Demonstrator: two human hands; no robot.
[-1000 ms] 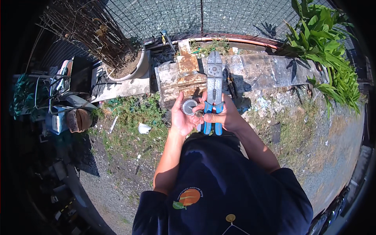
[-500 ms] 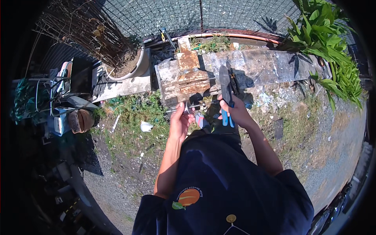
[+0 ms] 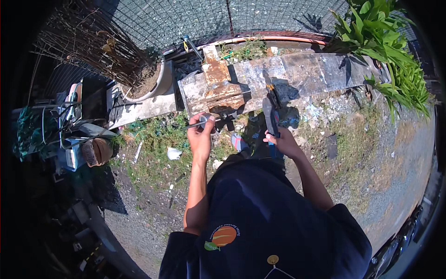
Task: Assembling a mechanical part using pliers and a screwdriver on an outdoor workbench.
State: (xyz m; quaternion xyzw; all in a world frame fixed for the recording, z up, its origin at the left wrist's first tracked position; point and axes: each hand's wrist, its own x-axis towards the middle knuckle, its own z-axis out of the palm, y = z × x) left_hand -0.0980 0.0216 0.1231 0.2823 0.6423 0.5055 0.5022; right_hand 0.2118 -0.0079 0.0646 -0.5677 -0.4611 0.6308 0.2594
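Between the thumb and fingers of my left hand [image 3: 200, 135] is a small grey ring [image 3: 203, 119], held just in front of the near left edge of the bench. My right hand [image 3: 282, 142] is closed round the blue handles of what look like tin snips [image 3: 270, 117], their long dark head pointing away from me. A rusty bench vise [image 3: 224, 89] sits on the bench between and beyond my hands. Its dark screw and handle [image 3: 227, 117] stick out toward me. Beside the snips, a dark tool with some yellow on it [image 3: 273, 92] lies on the bench, partly in shadow.
The worn bench [image 3: 302, 74] runs to the right, up to leafy green plants [image 3: 385, 51]. A pot of dry stems [image 3: 158, 79] stands at the left, and a wire fence [image 3: 260, 21] behind. A hammer-like tool [image 3: 194, 48] leans beyond the vise. Below are weeds and gravel.
My left hand has moved left, away from the vise handle, with the ring now plainly visible. My right hand and the snips have dropped slightly toward me. The view has shifted a little.
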